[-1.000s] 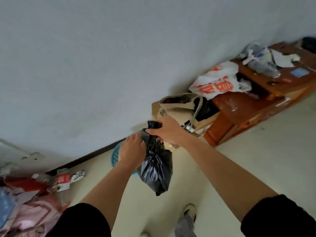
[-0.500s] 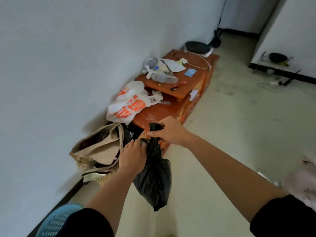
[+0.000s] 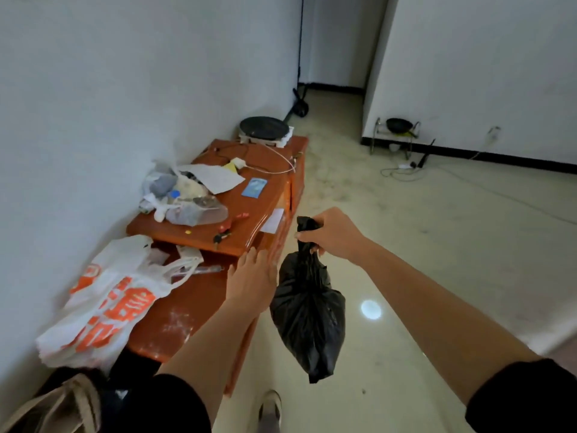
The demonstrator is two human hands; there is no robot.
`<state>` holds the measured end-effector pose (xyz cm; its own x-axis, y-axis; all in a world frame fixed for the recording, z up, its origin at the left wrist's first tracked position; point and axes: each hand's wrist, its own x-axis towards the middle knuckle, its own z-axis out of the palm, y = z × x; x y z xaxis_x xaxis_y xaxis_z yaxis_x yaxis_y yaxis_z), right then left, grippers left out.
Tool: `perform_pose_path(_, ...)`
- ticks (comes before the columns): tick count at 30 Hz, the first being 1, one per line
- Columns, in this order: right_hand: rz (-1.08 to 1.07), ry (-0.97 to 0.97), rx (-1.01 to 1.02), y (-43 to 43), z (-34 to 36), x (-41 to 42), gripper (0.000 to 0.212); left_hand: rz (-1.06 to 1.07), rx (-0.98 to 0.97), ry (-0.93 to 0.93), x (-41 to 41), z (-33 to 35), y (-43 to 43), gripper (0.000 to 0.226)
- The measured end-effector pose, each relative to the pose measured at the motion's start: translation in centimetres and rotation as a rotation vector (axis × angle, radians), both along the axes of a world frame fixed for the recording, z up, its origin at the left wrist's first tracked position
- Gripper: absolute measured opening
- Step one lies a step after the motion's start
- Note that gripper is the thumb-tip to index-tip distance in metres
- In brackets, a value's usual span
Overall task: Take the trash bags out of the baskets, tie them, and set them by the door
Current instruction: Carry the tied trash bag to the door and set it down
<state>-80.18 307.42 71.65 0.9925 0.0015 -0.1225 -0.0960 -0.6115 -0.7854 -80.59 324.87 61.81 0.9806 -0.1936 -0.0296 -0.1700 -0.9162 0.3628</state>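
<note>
A small black trash bag point(image 3: 307, 314) hangs in the air over the pale floor, its neck gathered and twisted. My right hand point(image 3: 331, 234) grips that neck, with the bag's top sticking out above my fingers. My left hand point(image 3: 251, 278) is just left of the bag with straight fingers, apart from it and holding nothing. No basket and no door show in this view.
A low orange-brown wooden cabinet point(image 3: 199, 301) runs along the left wall, carrying a white and orange plastic bag point(image 3: 106, 304), papers and a round black hotplate point(image 3: 265, 128). A tan tote bag point(image 3: 53, 407) sits bottom left. A corridor point(image 3: 334, 98) opens ahead; cables and a small rack point(image 3: 396, 135) lie right.
My left hand has let go of the bag's neck and now hangs free beside it. The view has swung right along the cabinet toward the corridor, and the blue basket is out of sight.
</note>
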Motion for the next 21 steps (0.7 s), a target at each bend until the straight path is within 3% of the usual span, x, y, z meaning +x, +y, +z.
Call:
perform_pose_path(5, -0.161, 0.029, -0.017, -8.1, 1.0, 12.2, 0.029, -0.151, 0.034, -0.002, 14.7, 1.7, -7.1, 0.051)
perform_pose_path(10, -0.305, 0.017, -0.012, -15.6, 2.5, 22.9, 0.031, -0.246, -0.008, -0.087, 28.4, 3.9, -14.5, 0.047)
perform_pose_path(21, -0.318, 0.023, 0.004, -31.1, 1.4, 51.6, 0.031, -0.256, 0.016, -0.031, 57.5, 1.7, -30.4, 0.049)
